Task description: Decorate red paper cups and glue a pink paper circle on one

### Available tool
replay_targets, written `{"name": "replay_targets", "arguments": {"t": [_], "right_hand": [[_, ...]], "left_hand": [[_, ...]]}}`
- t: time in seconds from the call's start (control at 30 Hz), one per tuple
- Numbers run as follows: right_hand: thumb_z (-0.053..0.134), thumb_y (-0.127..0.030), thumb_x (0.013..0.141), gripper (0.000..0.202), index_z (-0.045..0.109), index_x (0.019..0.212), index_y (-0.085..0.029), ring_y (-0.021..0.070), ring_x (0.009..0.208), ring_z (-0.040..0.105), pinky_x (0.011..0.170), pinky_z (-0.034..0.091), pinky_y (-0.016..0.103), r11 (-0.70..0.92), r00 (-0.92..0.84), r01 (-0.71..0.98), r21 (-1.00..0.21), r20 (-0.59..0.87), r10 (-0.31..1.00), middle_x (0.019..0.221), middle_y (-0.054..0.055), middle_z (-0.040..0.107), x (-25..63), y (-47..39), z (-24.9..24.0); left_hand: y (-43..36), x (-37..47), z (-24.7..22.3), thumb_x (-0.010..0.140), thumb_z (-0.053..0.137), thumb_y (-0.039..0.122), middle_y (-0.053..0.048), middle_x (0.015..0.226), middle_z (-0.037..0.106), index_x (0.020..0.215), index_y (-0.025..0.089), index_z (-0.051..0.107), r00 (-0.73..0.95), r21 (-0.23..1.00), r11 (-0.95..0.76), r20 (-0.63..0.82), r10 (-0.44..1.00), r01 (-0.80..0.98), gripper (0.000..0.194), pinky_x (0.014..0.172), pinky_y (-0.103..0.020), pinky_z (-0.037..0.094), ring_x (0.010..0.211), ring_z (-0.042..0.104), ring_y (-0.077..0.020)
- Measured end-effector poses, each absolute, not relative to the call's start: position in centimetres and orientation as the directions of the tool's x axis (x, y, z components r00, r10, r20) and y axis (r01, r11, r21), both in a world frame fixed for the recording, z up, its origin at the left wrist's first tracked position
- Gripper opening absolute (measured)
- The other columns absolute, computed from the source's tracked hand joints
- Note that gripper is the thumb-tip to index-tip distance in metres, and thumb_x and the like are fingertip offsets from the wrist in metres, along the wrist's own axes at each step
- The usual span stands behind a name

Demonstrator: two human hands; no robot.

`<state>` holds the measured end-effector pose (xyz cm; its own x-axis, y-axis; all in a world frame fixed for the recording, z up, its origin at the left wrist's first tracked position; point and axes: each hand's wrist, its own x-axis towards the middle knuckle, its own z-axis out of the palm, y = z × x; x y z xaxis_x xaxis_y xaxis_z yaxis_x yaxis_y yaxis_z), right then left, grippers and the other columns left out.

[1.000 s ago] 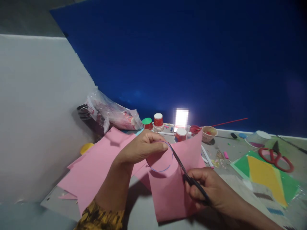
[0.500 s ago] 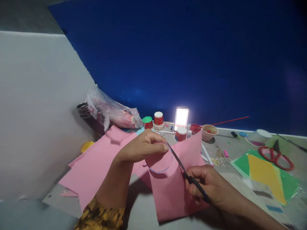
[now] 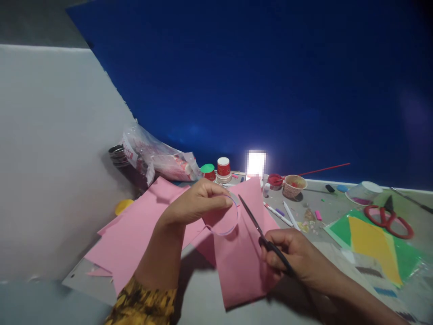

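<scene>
My left hand (image 3: 203,201) pinches a pink paper sheet (image 3: 238,271) near its upper edge. A circle outlined in blue (image 3: 221,223) shows on the held part, and the paper is partly cut along its right side. My right hand (image 3: 294,257) is closed around the handles of black-handled scissors (image 3: 255,219). The blades look closed and point up and left, just right of the circle and in front of the sheet. Part of the circle's top is hidden under my left fingers. More pink sheets (image 3: 135,239) lie on the table at the left.
Red-handled scissors (image 3: 388,221) rest on green and yellow sheets (image 3: 372,248) at the right. Paper cups (image 3: 223,168), a small bowl (image 3: 294,186) and markers (image 3: 290,215) stand or lie at the back. A plastic bag (image 3: 162,158) leans at the back left.
The scissors have come away from the circle's edge. The pink sheet has turned and its right flap has shifted left, uncovering markers behind it.
</scene>
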<state>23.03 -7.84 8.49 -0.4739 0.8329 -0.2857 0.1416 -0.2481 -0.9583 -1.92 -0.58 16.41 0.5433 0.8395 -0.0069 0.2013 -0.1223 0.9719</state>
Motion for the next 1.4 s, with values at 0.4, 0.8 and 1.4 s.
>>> {"name": "replay_targets", "arguments": {"t": [0.4, 0.8, 1.4], "right_hand": [[0.082, -0.061, 0.076, 0.049, 0.069, 0.097, -0.018, 0.0134, 0.065, 0.056, 0.057, 0.041, 0.024, -0.101, -0.343, -0.045, -0.994, -0.079, 0.936, 0.081, 0.004, 0.073, 23.5, -5.6, 5.6], [0.092, -0.043, 0.057, 0.045, 0.069, 0.086, -0.018, 0.0197, 0.079, 0.064, 0.071, 0.053, 0.032, -0.157, -0.079, -0.137, -0.978, -0.147, 0.986, 0.082, 0.002, 0.071, 22.5, -3.6, 3.1], [0.093, -0.043, 0.061, 0.044, 0.061, 0.079, -0.018, 0.0124, 0.057, 0.054, 0.056, 0.045, 0.026, -0.356, -0.201, -0.144, -0.923, -0.324, 0.924, 0.064, -0.002, 0.064, 21.8, -3.5, 0.5]], "left_hand": [[-1.1, -0.5, 13.4, 0.065, 0.093, 0.05, -0.007, 0.069, 0.072, 0.075, 0.012, 0.079, 0.152, 0.964, 0.071, -0.032, 0.988, -0.256, 0.042, 0.061, -0.029, 0.053, 0.061, 0.065, -0.017], [-2.1, 4.4, 4.4, 0.087, 0.073, 0.063, -0.009, 0.077, 0.074, 0.089, 0.011, 0.075, 0.362, 0.733, 0.491, -0.347, 0.865, -0.47, 0.051, 0.059, -0.029, 0.057, 0.064, 0.068, -0.0185], [-2.7, 5.6, 0.6, 0.077, 0.087, 0.036, 0.003, 0.061, 0.058, 0.069, 0.014, 0.068, 0.118, 0.821, 0.348, -0.331, 0.936, -0.452, 0.03, 0.053, -0.026, 0.049, 0.054, 0.056, -0.0117]]}}
